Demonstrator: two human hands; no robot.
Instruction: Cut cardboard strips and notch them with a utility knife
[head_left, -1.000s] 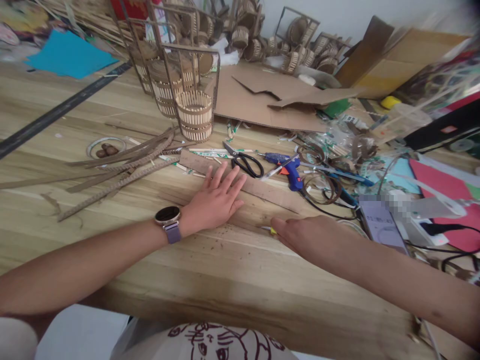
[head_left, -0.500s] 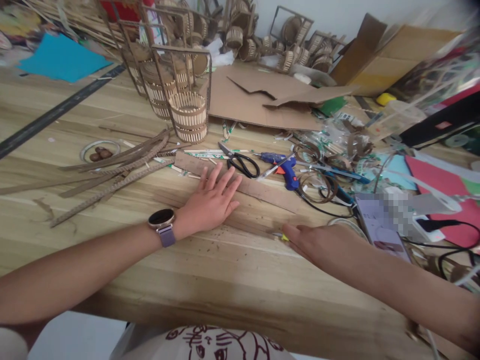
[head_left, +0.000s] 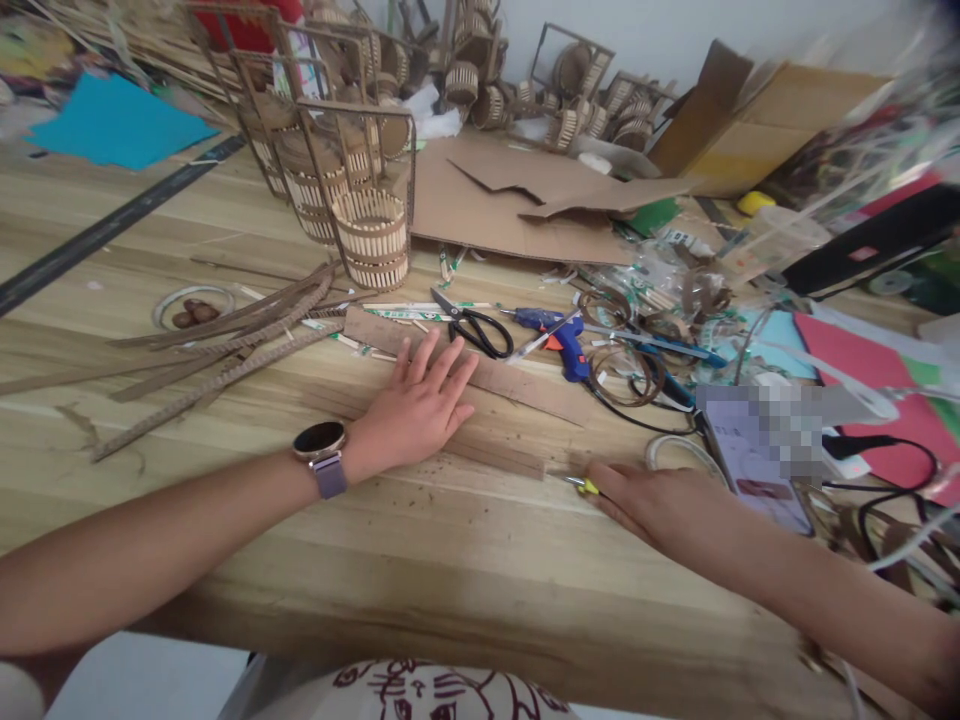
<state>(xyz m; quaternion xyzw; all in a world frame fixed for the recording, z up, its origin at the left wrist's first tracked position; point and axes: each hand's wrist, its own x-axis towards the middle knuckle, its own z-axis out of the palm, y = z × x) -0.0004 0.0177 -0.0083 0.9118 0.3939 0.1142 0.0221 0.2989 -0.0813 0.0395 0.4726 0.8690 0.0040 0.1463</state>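
My left hand [head_left: 420, 405], with a watch on its wrist, lies flat with fingers spread. Under it runs a thin brown strip [head_left: 502, 458], whose right end shows past the palm; its fingertips reach a wider cardboard strip [head_left: 529, 388]. Closed around a yellow craft knife [head_left: 589, 487] is my right hand [head_left: 652, 495]. The metal blade points left, just off the thin strip's right end. Most of the knife's handle is hidden in the fist. Black-handled scissors [head_left: 480, 330] and a blue glue gun [head_left: 559, 338] lie beyond my hands.
Small slatted buckets in frames [head_left: 369, 240] stand at the back left. Brown strips [head_left: 225, 340] are piled on the left near a ring holding nuts [head_left: 196, 313]. A cardboard sheet [head_left: 517, 215] lies behind the tools. At right are a tape roll [head_left: 682, 450] and a phone [head_left: 754, 460].
My right hand and the knife have shifted slightly right and down, with the blade now clear of the thin strip's end. My left hand stays flat in place.
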